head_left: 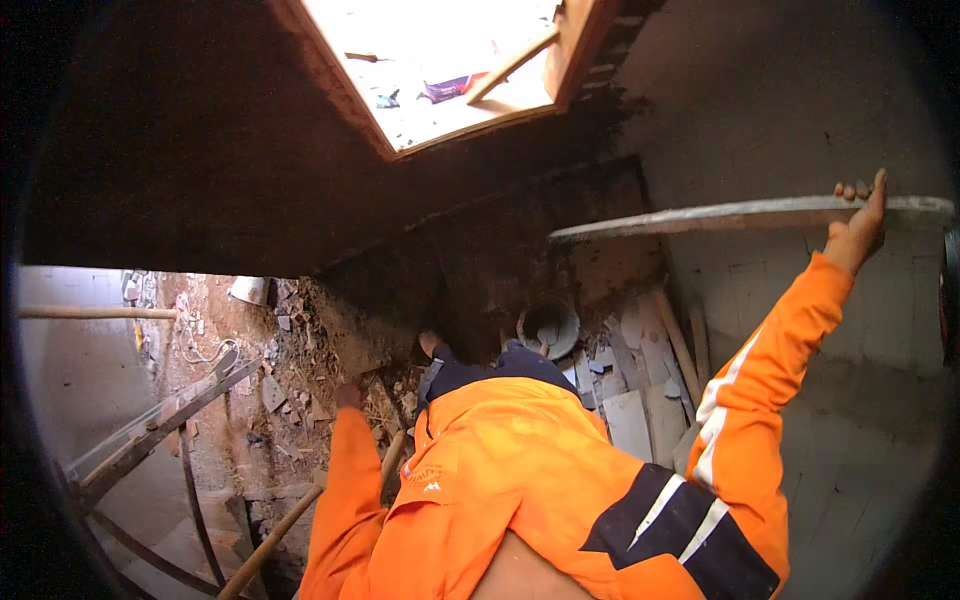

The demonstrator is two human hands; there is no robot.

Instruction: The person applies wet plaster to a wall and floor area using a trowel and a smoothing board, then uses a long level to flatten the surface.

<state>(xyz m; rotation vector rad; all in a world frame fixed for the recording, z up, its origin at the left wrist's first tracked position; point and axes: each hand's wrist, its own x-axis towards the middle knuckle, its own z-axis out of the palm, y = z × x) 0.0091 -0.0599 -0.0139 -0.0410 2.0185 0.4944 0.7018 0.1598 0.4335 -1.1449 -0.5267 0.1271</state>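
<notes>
The right hand (858, 235) is closed around a long pale bar (700, 214), with fingertips showing over its upper edge. The bar lies out to the person's right, in front of the grey wall (770, 120), and its long axis runs across the view from left to right (the lens bends it, so how straight it is cannot be told). The grip sits close to the bar's right-hand end, with only a short piece beyond the fingers. The much longer stretch reaches left, its tip pointing toward the dark corner below the bright opening with a wooden frame (372, 118). Whether the bar touches the wall along its length, or stands a little off it, I cannot tell.

The right arm, in an orange sleeve (765, 385), is stretched up and outward. The left hand (350, 396) hangs low on the other side of the body, well apart from the bar; it is small and dark here, so I cannot tell whether its fingers are open or curled. It is nearest to the rubble (290, 375) on the floor. Between the feet and the planks (630, 425), below the bar's left end, stands a round bucket (569, 322).
</notes>
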